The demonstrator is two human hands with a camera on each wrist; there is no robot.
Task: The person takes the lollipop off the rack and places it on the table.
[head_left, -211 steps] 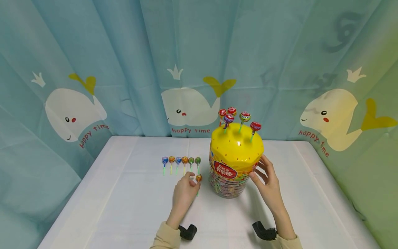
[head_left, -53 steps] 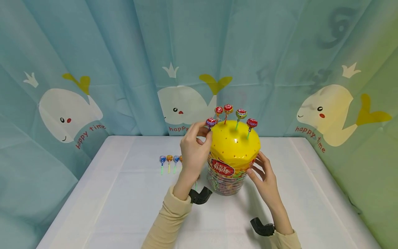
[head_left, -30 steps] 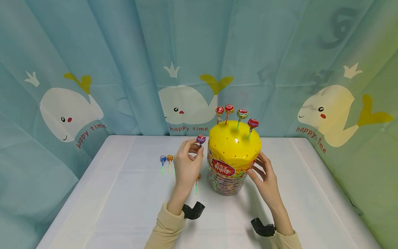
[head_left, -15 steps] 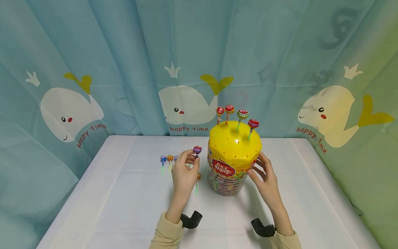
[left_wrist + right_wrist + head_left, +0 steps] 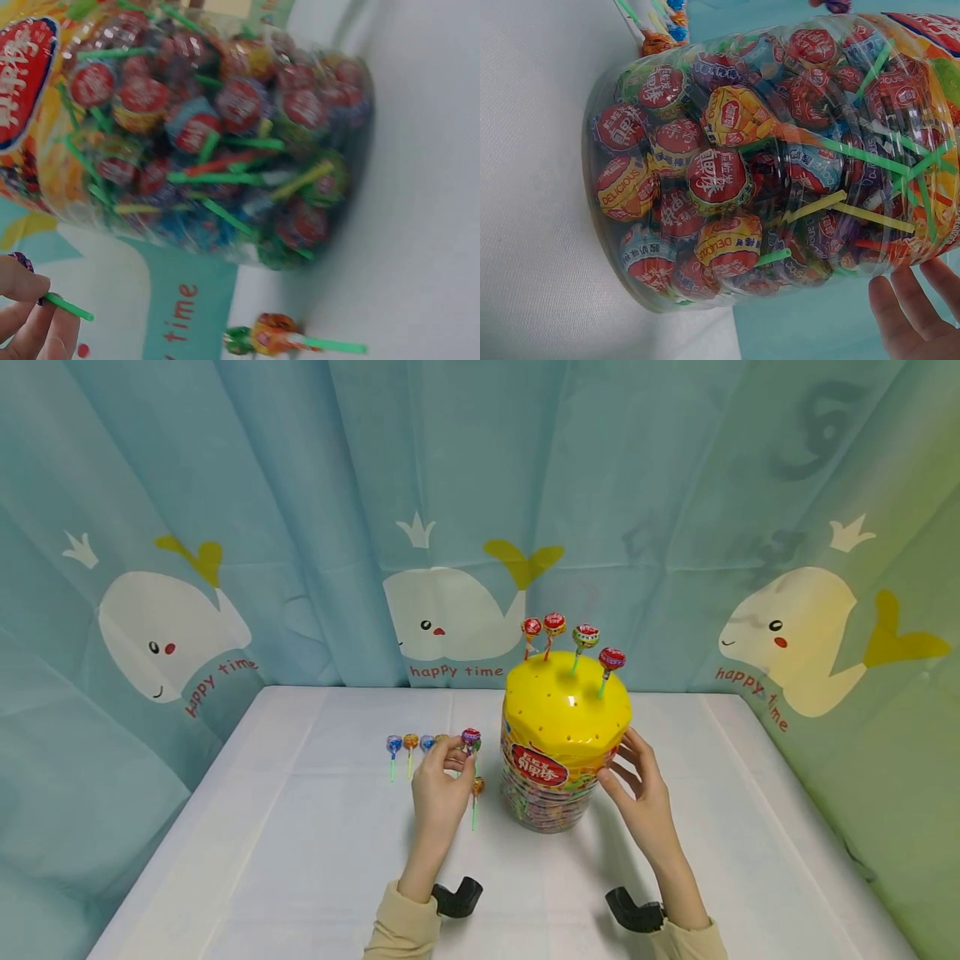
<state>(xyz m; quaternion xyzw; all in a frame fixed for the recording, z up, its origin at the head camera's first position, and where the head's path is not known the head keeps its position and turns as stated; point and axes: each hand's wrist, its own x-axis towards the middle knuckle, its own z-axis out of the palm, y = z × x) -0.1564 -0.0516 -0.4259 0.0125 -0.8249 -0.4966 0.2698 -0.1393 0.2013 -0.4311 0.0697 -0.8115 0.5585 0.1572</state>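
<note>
The left hand (image 5: 441, 789) pinched a purple-and-red lollipop (image 5: 471, 737) between thumb and fingers, its candy uppermost and its green stick (image 5: 69, 307) poking out below the grip. That lollipop hung clear of the tabletop (image 5: 315, 860), left of the jar (image 5: 546, 806) and apart from it. The right hand (image 5: 643, 787) lay with its fingers and thumb spread against the right side of the jar.

The jar stood upright between the hands, right of the middle of the tabletop and closer to its far edge than to its right front part. Its clear body was packed with wrapped lollipops, and its yellow lid (image 5: 566, 702) was dotted with small holes. Four lollipops (image 5: 586, 636) stood in the lid, toward its back and right.

On the tabletop, an orange lollipop (image 5: 477, 786) lay just beside the left hand, its green stick toward the person. Beyond that hand, a row of lollipops (image 5: 410, 742) in blue, orange and green wrappers ran parallel to the far edge, its right part partly hidden by the hand and the held lollipop.

Black curved pieces (image 5: 459, 897) sat at both wrists, by beige sleeves (image 5: 405, 922). A blue-green curtain (image 5: 637, 460) printed with white whales (image 5: 176, 631) rose behind the far edge and along the sides.
</note>
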